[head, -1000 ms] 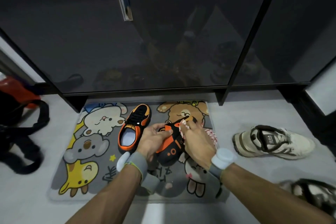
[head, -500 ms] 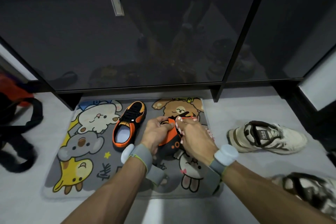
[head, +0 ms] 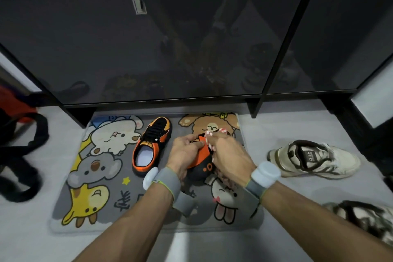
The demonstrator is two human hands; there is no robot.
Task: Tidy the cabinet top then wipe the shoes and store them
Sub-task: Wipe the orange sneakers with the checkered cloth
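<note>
Left hand [head: 185,154] grips the shoe [head: 201,165]: hold it steady while the right hand [head: 230,156], pinching the cloth [head: 210,134], rubs beside it.

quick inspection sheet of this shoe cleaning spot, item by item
surface: cartoon mat on pale floor
job's things: held shoe over the mat, cloth against it; second orange shoe sole-down on the mat; white sneaker and second sneaker on the floor, right
clutter: black bag, left
hands: left hand grips the held shoe; right hand holds the cloth
cables: nothing seen
surroundings: dark cabinet, doors shut
</note>
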